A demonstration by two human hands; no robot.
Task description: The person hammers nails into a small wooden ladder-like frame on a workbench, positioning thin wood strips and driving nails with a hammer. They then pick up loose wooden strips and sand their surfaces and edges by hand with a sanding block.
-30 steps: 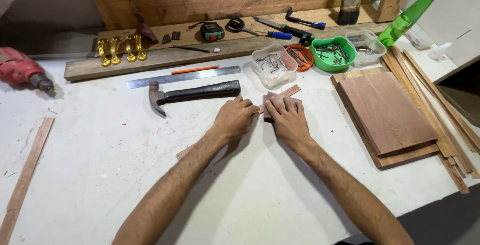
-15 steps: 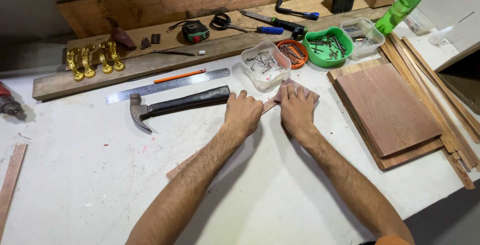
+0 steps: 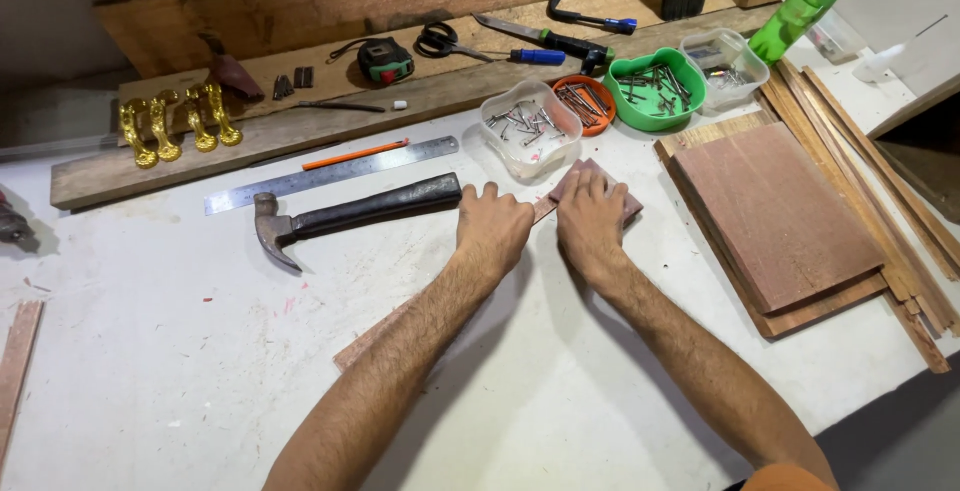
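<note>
A thin wooden strip [image 3: 372,339] lies slanted on the white table and runs up under both hands. My left hand [image 3: 493,229] rests on it with the fingers curled, right beside the end of a hammer's dark handle [image 3: 375,208]. My right hand [image 3: 592,219] lies flat, pressing down a small reddish wooden piece [image 3: 629,208] at the strip's upper end. The two hands sit side by side, nearly touching. How the strip and the small piece meet is hidden under the hands.
A steel ruler [image 3: 330,177] and an orange pencil [image 3: 355,154] lie behind the hammer. Several tubs of nails [image 3: 530,131] stand just beyond the hands. Stacked boards [image 3: 775,216] and thin slats [image 3: 880,191] lie to the right. Gold handles [image 3: 175,123] and hand tools rest on the back plank.
Both hands have stayed on the wooden pieces and edged slightly away from me toward the nail tubs. The view has shifted, so the table appears closer.
</note>
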